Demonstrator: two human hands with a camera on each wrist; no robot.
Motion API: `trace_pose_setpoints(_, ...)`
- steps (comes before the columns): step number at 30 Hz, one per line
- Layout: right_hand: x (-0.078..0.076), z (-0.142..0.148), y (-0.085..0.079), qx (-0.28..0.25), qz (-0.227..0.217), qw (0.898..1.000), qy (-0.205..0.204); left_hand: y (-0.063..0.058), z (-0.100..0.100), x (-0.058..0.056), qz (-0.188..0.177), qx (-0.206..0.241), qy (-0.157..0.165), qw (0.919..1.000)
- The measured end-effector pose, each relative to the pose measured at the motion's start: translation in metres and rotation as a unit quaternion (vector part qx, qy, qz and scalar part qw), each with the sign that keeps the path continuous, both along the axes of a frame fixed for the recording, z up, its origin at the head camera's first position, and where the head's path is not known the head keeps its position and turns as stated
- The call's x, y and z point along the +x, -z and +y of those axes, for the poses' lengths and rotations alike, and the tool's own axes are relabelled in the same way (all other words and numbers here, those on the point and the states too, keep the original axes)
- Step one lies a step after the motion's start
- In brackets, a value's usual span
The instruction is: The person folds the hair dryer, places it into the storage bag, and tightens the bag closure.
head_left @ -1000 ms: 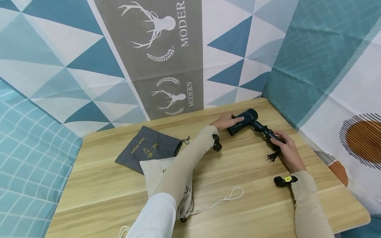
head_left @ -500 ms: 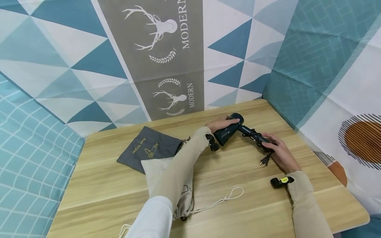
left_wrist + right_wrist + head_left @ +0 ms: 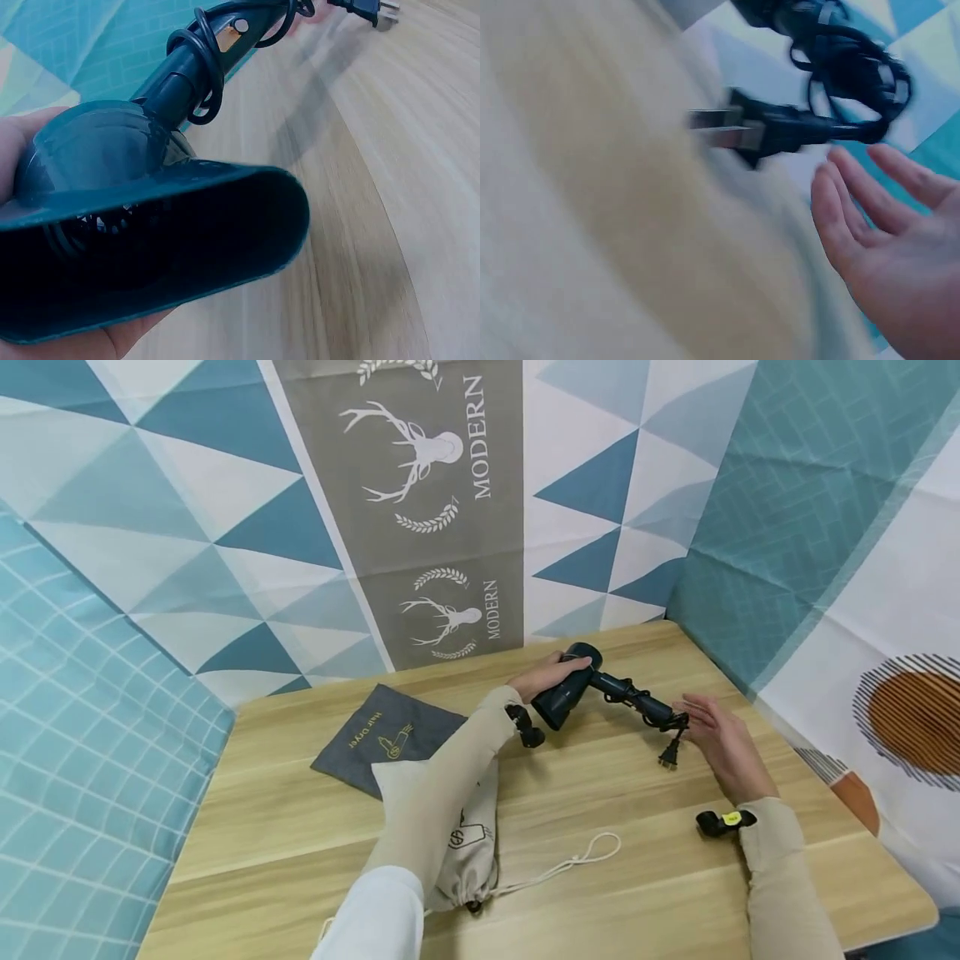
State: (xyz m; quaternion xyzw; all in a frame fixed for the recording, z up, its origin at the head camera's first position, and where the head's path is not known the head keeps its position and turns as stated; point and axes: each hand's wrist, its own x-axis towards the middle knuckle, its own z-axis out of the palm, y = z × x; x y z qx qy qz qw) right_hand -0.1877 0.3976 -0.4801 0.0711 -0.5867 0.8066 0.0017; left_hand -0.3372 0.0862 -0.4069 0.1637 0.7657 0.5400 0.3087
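"Hands first, please."

"Left hand [image 3: 546, 678] grips the body of a glossy, dark teal hair dryer [image 3: 567, 689]. Right hand [image 3: 723, 739], fingers apart and slightly bent, is just beside the handle's end; whether it touches, I can't tell."

"Where's the dryer, and its shape?"

"Toward the far right of a wood-grained table [image 3: 637, 893]. Its nozzle flares into a flattened oval; black cord [image 3: 671, 721] loops round the tubular handle [image 3: 615, 686], ending in a plug [image 3: 670, 753] with flat metal prongs."

"Any writing?"

"Sideways gold lettering, 'Hair Dryer', on a grey cloth pouch [image 3: 390, 718], partly under a wrinkled off-white drawstring bag [image 3: 480, 806]. Behind, a fabric backdrop [image 3: 495, 535] repeats 'MODERN' beside white stag heads."
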Motion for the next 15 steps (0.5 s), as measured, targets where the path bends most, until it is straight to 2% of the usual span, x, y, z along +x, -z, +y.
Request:
trace_pose_setpoints(3,0.002,-0.009,-0.009,0.026,0.020,0.999,0.027,-0.002,-0.013,0.003,0.012,0.002,-0.009,0.9999)
trace_pose_setpoints(5,0.003,-0.021,-0.015,0.085,0.023,0.996,0.030,-0.005,-0.021,0.008,0.018,0.010,-0.010,0.9997)
trace_pose_setpoints(6,0.004,-0.028,-0.017,0.116,0.022,0.993,0.019,-0.006,-0.025,0.012,0.015,0.018,-0.010,0.9997)
trace_pose_setpoints(9,0.008,-0.055,-0.025,0.225,0.029,0.974,-0.011,-0.011,-0.039,0.024,0.007,0.032,-0.007,0.9994)
trace_pose_setpoints(12,0.013,-0.078,-0.035,0.269,0.035,0.962,-0.029,-0.018,-0.052,0.036,0.014,0.042,-0.011,0.9990)
trace_pose_setpoints(15,0.015,-0.092,-0.045,0.293,0.026,0.955,-0.036,-0.027,-0.063,0.048,0.045,0.033,-0.015,0.9983)
